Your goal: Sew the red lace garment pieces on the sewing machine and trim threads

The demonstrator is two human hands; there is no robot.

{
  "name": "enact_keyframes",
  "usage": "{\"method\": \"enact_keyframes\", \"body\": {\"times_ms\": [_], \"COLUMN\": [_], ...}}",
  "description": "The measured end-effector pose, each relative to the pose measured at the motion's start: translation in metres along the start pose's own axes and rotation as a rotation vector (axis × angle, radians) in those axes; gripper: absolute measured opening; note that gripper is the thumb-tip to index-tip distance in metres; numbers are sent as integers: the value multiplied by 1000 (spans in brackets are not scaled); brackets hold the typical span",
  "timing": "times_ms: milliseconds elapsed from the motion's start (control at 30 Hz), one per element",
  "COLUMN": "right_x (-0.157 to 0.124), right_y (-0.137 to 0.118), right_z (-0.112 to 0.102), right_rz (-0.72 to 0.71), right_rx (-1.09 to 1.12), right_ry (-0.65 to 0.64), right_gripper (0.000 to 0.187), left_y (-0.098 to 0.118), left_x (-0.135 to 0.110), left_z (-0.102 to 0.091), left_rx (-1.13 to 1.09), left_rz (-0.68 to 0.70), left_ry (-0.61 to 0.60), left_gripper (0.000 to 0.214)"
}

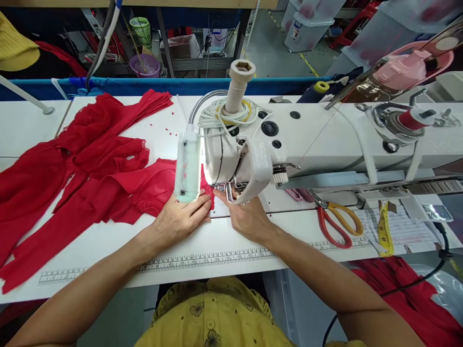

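Red lace fabric (144, 188) lies on the white table (224, 241) and runs under the needle area of a white sewing machine (307, 140). My left hand (181, 219) rests flat on the fabric's right end, fingers stretched toward the presser foot. My right hand (246, 217) sits just right of the needle, fingers pressed against the fabric edge under a clear guard (258, 168). A small lamp (188, 166) on a flexible neck hangs over my left fingers and hides part of them.
More red fabric pieces (54, 183) spread across the table's left half. Red-and-yellow scissors (338, 221) and a yellow tape measure (385, 231) lie to the right. A ruler strip (202, 260) runs along the front edge. Red cloth (408, 299) hangs below at right.
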State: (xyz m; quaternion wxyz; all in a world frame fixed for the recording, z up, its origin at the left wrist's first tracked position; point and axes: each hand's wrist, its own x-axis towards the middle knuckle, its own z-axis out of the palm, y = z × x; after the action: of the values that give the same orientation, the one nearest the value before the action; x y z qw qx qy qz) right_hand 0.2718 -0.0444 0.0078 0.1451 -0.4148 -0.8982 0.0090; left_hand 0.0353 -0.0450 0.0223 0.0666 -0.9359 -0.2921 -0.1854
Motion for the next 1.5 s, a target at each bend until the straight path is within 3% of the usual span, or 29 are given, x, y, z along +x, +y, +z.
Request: {"method": "enact_keyframes", "body": {"times_ms": [500, 767, 933, 1133, 1333, 1500], "right_x": [0, -3, -6, -44, -63, -55], "right_y": [-1, 5, 14, 52, 67, 70], "right_z": [0, -1, -17, -59, -78, -79], "right_rz": [21, 35, 219, 548, 726, 817], "right_rx": [-25, 81, -82, -454, -431, -428], "right_ry": [-8, 217, 238, 142, -146, -194], "right_gripper": [64, 29, 27, 24, 30, 28], "left_y": [-1, -3, -2, -5, 0, 6], "left_x": [2, 1, 1, -1, -2, -5], "left_z": [-2, 2, 1, 5, -2, -5], "left_rx": [-51, -96, -135, -76, 17, 91], "left_rz": [-8, -69, -71, -1, -15, -17], "left_ry": [53, -27, -17, 51, 48, 30], "left_gripper": [19, 24, 23, 21, 21, 25]}}
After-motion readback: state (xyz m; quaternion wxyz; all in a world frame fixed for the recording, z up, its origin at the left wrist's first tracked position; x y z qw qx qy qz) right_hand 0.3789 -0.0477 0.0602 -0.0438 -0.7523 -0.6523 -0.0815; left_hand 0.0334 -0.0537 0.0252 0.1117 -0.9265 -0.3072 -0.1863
